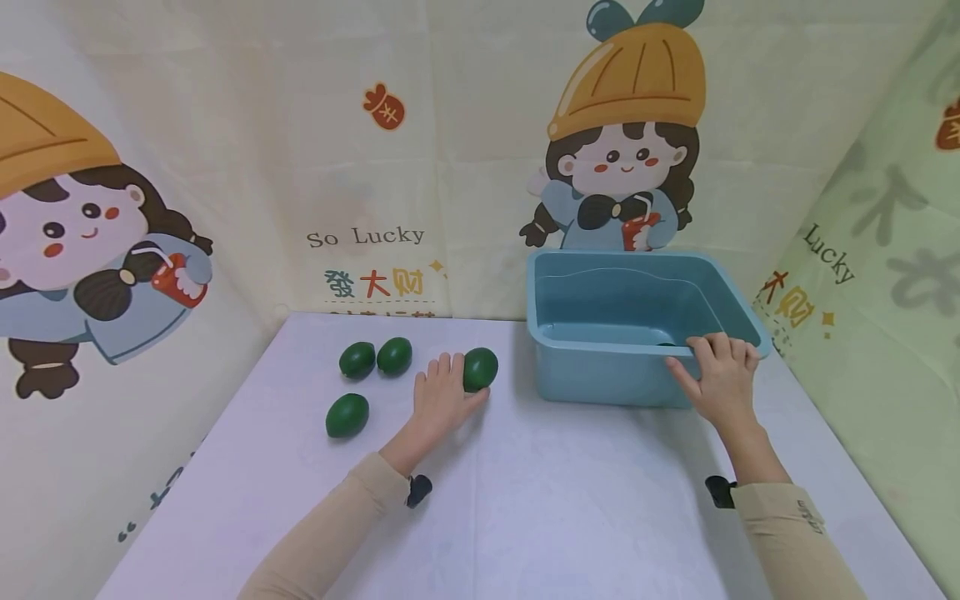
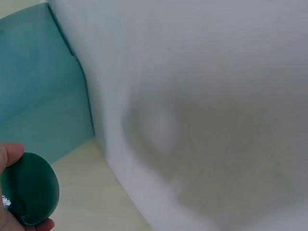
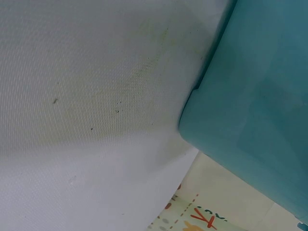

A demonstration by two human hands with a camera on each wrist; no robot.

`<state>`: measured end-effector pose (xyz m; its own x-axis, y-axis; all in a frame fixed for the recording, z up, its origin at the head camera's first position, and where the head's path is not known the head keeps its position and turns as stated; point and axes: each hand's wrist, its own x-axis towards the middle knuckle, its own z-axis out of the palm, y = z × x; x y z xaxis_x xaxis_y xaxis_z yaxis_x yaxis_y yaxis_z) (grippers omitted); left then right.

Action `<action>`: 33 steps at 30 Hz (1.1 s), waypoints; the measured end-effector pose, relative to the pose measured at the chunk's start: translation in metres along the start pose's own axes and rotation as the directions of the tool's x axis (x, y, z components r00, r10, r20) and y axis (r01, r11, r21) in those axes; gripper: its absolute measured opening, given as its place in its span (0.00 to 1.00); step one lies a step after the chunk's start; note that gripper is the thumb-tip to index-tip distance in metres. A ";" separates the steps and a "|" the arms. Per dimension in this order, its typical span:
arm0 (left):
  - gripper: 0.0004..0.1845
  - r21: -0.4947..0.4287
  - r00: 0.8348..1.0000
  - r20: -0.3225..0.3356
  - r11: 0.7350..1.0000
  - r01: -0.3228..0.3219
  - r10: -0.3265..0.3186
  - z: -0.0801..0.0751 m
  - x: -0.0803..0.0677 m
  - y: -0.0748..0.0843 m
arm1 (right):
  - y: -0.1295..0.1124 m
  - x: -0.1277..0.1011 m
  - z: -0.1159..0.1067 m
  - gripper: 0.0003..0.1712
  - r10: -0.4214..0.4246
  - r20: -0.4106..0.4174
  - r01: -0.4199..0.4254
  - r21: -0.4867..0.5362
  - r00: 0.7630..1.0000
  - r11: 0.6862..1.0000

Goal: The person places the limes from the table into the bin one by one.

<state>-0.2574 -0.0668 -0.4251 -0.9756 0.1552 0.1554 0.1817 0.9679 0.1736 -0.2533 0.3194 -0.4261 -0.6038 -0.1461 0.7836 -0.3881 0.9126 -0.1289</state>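
left hand grips a green fruit on the white worktop, fingers curled round it, left of the blue tub. right hand holds the tub's near rim, fingers hooked over. three more fruits lie further left.

Back curtain: "So Lucky" in dark serif letters; beneath it Chinese characters "發大财" in green and orange; further row below cut off by desk edge, unreadable.
Right curtain: "Lucky" slanted, partial; orange characters below, partly hidden.
Wrist views: no legible text.
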 end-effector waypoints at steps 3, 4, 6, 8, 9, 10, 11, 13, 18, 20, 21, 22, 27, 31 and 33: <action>0.34 0.006 1.000 -0.010 1.000 -0.006 0.006 -0.003 0.002 0.001 | 0.000 0.000 0.000 0.41 0.001 -0.001 -0.001 -0.001 1.000 1.000; 0.34 0.005 1.000 -0.010 1.000 -0.008 0.008 -0.004 0.003 0.002 | 0.000 0.000 0.000 0.41 0.001 -0.003 -0.001 0.000 1.000 1.000; 0.34 0.003 1.000 -0.007 1.000 -0.010 0.010 -0.006 0.003 0.003 | 0.000 0.000 0.000 0.41 0.000 -0.006 0.000 0.000 1.000 1.000; 0.34 0.003 1.000 -0.001 1.000 -0.009 0.009 -0.008 0.005 0.004 | 0.001 0.001 0.000 0.41 0.000 -0.008 0.000 0.000 1.000 1.000; 0.34 0.002 1.000 -0.001 1.000 -0.010 0.010 -0.008 0.005 0.004 | 0.001 0.000 0.000 0.41 0.001 -0.006 -0.001 0.000 1.000 1.000; 0.34 0.000 1.000 -0.001 1.000 -0.011 0.011 -0.009 0.005 0.005 | 0.001 0.000 -0.001 0.41 0.002 -0.004 -0.002 -0.001 1.000 1.000; 0.35 0.001 1.000 -0.001 1.000 -0.011 0.011 -0.010 0.005 0.005 | 0.001 0.000 -0.001 0.41 0.003 -0.001 -0.003 -0.003 1.000 1.000; 0.35 0.004 1.000 -0.004 1.000 -0.011 0.011 -0.011 0.006 0.006 | 0.001 0.000 -0.001 0.41 0.007 0.007 -0.007 -0.005 1.000 1.000; 0.36 0.008 1.000 0.000 1.000 -0.014 0.014 -0.016 0.006 0.009 | 0.001 -0.001 0.000 0.42 0.006 0.009 -0.006 -0.003 1.000 1.000; 0.36 0.009 1.000 0.002 1.000 -0.014 0.014 -0.017 0.006 0.011 | 0.000 -0.001 0.000 0.41 0.005 0.005 -0.005 0.000 1.000 1.000; 0.36 0.007 1.000 0.003 1.000 -0.014 0.014 -0.018 0.006 0.012 | 0.000 -0.001 0.000 0.41 0.005 0.003 -0.005 0.000 1.000 1.000; 0.36 0.004 1.000 0.002 1.000 -0.014 0.014 -0.019 0.007 0.012 | 0.000 -0.001 -0.001 0.41 0.005 0.003 -0.005 0.000 1.000 1.000; 0.36 -0.015 1.000 -0.017 1.000 -0.018 0.017 -0.024 0.010 0.016 | 0.000 0.000 -0.001 0.42 0.012 0.016 -0.012 -0.005 1.000 1.000; 0.36 -0.018 0.999 -0.039 1.000 -0.022 0.021 -0.028 0.011 0.019 | 0.000 0.000 0.000 0.42 0.019 0.027 -0.019 -0.006 0.999 1.000; 0.35 -0.018 0.999 -0.045 1.000 -0.025 0.024 -0.030 0.012 0.020 | 0.000 0.001 0.000 0.42 0.020 0.027 -0.020 -0.005 0.999 1.000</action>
<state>-0.2616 -0.0512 -0.3908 -0.9642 0.1697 0.2036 0.2085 0.9599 0.1873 -0.2537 0.3198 -0.4256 -0.6301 -0.1378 0.7642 -0.3721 0.9174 -0.1414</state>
